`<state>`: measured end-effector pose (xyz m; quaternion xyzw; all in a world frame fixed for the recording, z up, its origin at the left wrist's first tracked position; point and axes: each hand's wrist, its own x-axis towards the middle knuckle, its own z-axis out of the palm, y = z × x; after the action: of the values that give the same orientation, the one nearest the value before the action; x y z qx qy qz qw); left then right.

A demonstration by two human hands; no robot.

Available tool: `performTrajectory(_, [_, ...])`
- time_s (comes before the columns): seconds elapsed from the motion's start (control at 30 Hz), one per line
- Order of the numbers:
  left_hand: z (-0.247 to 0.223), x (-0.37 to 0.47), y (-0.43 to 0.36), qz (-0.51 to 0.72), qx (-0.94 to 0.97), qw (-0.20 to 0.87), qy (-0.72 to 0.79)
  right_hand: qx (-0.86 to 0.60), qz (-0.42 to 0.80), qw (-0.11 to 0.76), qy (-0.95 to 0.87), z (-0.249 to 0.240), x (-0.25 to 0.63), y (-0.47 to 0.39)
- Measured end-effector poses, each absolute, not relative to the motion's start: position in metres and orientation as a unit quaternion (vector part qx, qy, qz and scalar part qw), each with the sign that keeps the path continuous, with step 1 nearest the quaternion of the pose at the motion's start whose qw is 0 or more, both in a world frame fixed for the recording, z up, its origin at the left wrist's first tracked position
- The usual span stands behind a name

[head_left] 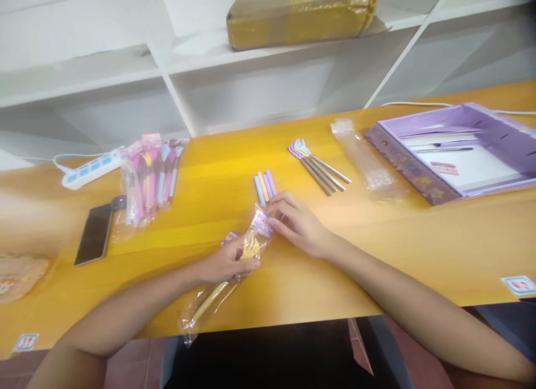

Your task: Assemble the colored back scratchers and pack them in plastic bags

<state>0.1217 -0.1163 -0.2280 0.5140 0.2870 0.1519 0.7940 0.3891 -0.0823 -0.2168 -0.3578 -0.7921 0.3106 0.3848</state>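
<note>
My left hand [228,262] is closed around a yellow back scratcher [251,248] in a clear plastic bag, with its handle slanting down toward the table's front edge. At the bag's top is a purple label card [262,222]. The fingers of my right hand [299,227] are bent and pinch at this card's right edge. Part of another purple label shows behind my left hand; the rest of it is hidden. Just beyond my hands lie several blue, orange and purple handle tubes [262,188]. Farther back are several metal-rod back scratchers [320,167] with blue and purple hand-shaped heads.
Bagged back scratchers [153,179] lie at left, near a power strip [94,168] and a phone [94,233]. Clear empty bags [364,154] and a purple box [419,171] are at right. A taped carton [301,18] sits on the shelf behind.
</note>
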Motion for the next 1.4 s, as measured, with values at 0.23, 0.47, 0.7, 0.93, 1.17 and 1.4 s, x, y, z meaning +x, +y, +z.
performTrajectory(0.23, [-0.209, 0.125, -0.123, 0.166, 0.483, 0.812, 0.281, -0.353, 0.399, 0.418, -0.736, -0.22, 0.389, -0.077])
performTrajectory(0.47, [-0.198, 0.124, -0.146, 0.075, 0.553, 0.8, 0.22, -0.429, 0.493, 0.435, -0.619, -0.224, 0.394, -0.072])
performTrajectory(0.7, [-0.209, 0.126, -0.148, -0.058, 0.531, 0.828, 0.172, -0.38, 0.518, 0.306, -0.703, -0.236, 0.355, -0.09])
performTrajectory(0.93, [-0.221, 0.125, -0.147, 0.022, 0.357, 0.914, 0.193, -0.279, 0.48, 0.242, -0.796, -0.227, 0.378, -0.083])
performTrajectory(1.17, [-0.218, 0.13, -0.138, 0.111, 0.286, 0.916, 0.257, -0.2, 0.695, 0.117, -0.681, -0.202, 0.381, -0.098])
performTrajectory(1.4, [-0.234, 0.13, -0.137, 0.108, 0.323, 0.919, 0.2, -0.416, 0.627, 0.329, -0.571, -0.212, 0.385, -0.09])
